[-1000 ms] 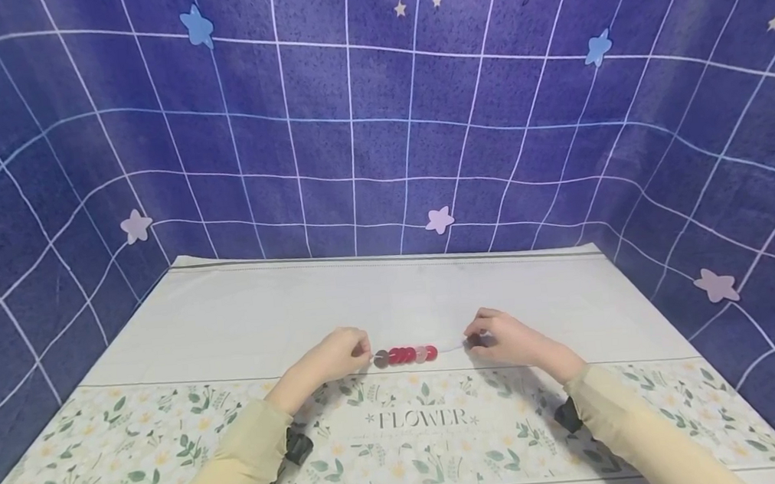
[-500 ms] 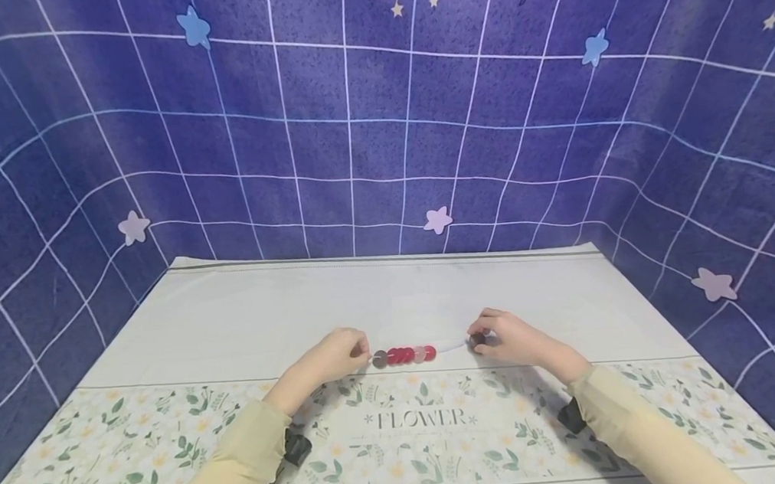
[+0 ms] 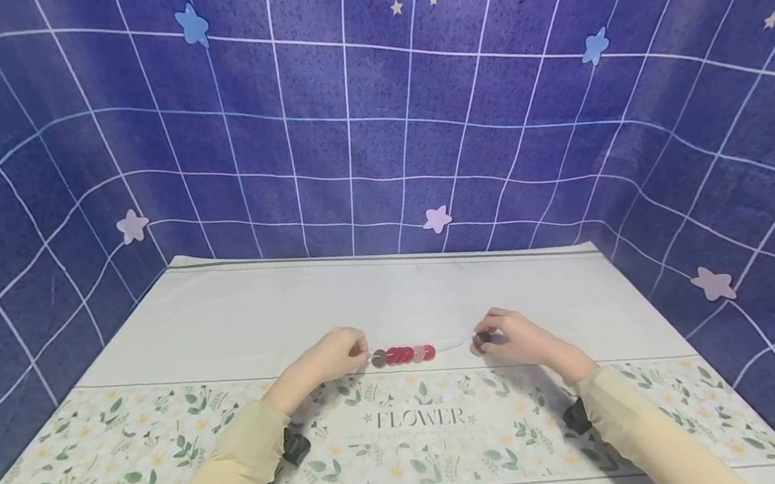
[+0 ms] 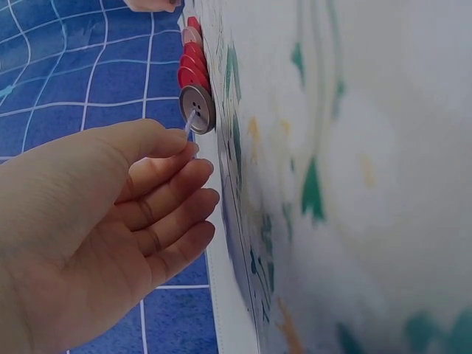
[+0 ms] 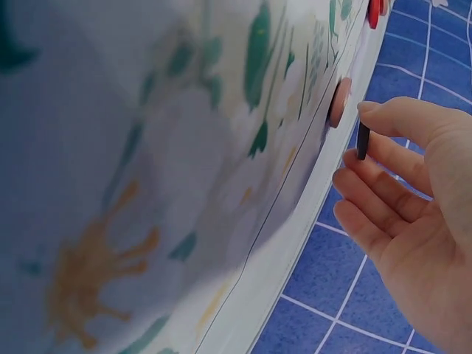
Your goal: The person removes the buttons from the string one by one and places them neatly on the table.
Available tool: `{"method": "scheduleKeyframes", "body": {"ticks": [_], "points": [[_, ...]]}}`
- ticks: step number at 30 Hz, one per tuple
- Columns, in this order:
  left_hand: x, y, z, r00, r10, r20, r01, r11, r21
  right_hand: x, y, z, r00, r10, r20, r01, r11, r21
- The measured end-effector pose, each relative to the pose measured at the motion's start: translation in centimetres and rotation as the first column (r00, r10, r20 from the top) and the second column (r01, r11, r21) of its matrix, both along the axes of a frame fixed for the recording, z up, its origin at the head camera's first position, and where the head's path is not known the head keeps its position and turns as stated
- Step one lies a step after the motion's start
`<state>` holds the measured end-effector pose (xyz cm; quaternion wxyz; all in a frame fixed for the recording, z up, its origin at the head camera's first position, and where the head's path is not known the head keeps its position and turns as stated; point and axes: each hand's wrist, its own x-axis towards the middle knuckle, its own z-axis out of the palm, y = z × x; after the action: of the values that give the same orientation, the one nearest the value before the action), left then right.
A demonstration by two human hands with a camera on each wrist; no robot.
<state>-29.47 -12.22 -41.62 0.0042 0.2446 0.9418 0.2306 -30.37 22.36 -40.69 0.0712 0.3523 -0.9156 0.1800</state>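
Note:
In the left wrist view my left hand (image 4: 125, 214) pinches a thin white string (image 4: 189, 125) between thumb and index finger. The string passes through a hole of a grey-brown four-hole button (image 4: 197, 108). Beyond it, several overlapping red buttons (image 3: 400, 355), a pale pink button (image 3: 419, 354) and another red button (image 3: 429, 352) line up on the string. The string's far end (image 3: 452, 345) lies bare, short of my right hand (image 3: 516, 337). That hand pinches a dark button (image 5: 363, 141) on its edge. A pinkish button (image 5: 340, 102) sits just beside its fingertips at the tabletop.
A white cloth with a floral band and the word FLOWER (image 3: 421, 419) covers the table. Blue curtain (image 3: 378, 135) with a white grid and stars closes off the back and sides. Dark wrist cameras (image 3: 296, 445) sit below both hands.
My right hand has moved slightly right with the dark button, away from the string's end. A pinkish button now shows beneath its fingers. My left hand has hardly moved.

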Motion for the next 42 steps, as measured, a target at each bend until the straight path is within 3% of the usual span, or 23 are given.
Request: {"method": "scheduleKeyframes", "body": {"ticks": [24,42], "points": [[0.0,0.1,0.0,1.000,0.006,0.005,-0.006,1.000,-0.003,0.0,2.0,-0.4,0.997,-0.060,0.041,0.059,0.998,0.024],[-0.1,0.1,0.0,1.000,0.023,0.018,-0.022,1.000,-0.013,0.1,2.1,-0.5,0.997,-0.032,0.069,0.028,0.998,0.063]]}}
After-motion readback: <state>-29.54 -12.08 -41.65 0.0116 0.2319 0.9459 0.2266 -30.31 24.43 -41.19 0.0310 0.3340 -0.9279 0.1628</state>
